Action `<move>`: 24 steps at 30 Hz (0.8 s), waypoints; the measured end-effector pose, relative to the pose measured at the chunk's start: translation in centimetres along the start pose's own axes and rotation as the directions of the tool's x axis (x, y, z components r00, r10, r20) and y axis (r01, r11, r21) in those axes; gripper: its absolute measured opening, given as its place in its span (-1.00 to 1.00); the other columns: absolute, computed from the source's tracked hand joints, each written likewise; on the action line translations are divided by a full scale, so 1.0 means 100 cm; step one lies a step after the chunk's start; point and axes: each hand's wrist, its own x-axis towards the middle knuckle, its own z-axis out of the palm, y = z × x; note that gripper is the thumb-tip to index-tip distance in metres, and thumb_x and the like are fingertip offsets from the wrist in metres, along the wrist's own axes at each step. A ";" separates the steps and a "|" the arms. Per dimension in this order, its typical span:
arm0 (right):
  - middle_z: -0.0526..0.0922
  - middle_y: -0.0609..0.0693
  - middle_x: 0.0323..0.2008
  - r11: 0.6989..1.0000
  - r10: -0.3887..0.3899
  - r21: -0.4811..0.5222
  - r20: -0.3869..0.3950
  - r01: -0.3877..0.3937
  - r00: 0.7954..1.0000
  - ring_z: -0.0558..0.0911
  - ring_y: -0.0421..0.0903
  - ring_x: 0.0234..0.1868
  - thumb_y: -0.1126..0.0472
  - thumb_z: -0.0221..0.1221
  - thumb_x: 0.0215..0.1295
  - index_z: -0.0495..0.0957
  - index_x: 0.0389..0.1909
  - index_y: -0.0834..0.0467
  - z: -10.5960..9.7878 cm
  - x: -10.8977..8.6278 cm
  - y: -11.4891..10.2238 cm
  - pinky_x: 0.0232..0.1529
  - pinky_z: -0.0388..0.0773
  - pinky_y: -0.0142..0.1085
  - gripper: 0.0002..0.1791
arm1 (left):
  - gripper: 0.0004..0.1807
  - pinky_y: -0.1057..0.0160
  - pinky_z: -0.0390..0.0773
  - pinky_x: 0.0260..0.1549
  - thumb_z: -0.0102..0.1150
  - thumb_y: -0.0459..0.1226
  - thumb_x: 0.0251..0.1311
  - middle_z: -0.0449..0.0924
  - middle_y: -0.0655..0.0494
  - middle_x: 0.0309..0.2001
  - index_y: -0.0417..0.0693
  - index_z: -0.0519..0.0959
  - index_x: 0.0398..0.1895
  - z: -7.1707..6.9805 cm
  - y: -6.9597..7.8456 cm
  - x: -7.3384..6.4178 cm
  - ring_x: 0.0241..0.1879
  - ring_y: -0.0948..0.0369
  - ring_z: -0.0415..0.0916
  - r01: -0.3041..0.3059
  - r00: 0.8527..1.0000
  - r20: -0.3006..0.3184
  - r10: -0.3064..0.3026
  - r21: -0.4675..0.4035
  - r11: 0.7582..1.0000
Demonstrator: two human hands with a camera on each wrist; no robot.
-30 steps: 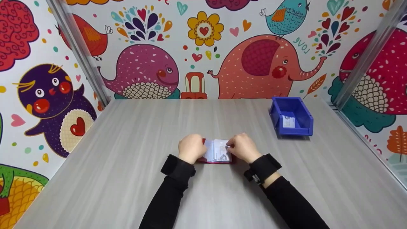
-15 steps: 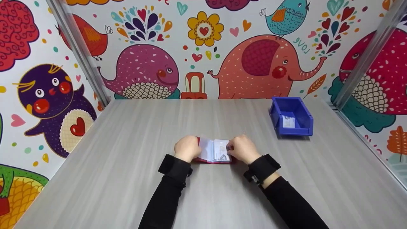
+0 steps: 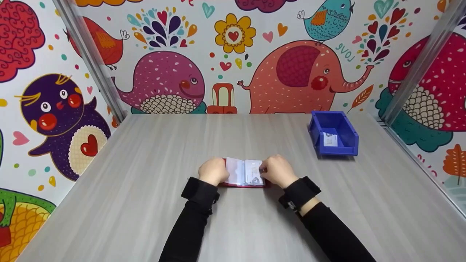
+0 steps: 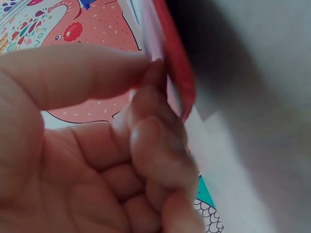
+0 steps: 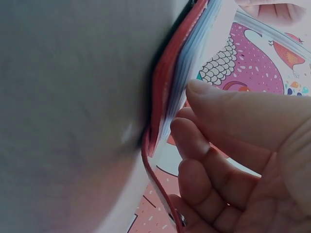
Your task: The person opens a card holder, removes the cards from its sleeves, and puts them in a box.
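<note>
A red card holder [image 3: 243, 186] with clear plastic sleeves lies spread like a book on the table. Its right side shows a white printed card [image 3: 252, 171]; the left sleeve [image 3: 235, 170] looks pale. My left hand [image 3: 213, 171] pinches the left edge between thumb and index finger, close beside the red cover [image 4: 177, 58] in the left wrist view. At the right edge, my right hand [image 3: 279, 170] has its thumb against the stack of sleeves [image 5: 187, 63], fingers curled beside it. A thin red strap [image 5: 159, 179] with a metal snap hangs near those fingers.
A blue plastic bin [image 3: 334, 133] stands at the back right of the grey wood-grain table [image 3: 164, 145], with a white card [image 3: 330, 139] inside. Walls with cartoon animals [image 3: 295, 80] and metal posts [image 3: 89, 62] enclose the back and sides.
My left hand has shifted a little left, spreading the left side of the card holder wider, so more of the pale sleeve shows. The right hand has hardly moved.
</note>
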 end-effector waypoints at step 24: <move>0.57 -0.11 -0.59 0.999 0.018 0.045 0.005 -0.018 1.000 0.42 -0.11 -0.52 0.37 0.45 -0.09 0.66 -0.62 0.12 -0.001 0.001 0.001 -0.42 0.45 -0.19 -0.84 | -0.83 -0.03 0.59 -0.33 0.28 -0.31 0.07 0.67 -0.07 -0.16 -0.18 0.66 -0.25 0.005 -0.001 0.002 -0.27 0.04 0.58 0.043 0.999 0.014 -0.043 0.019 0.999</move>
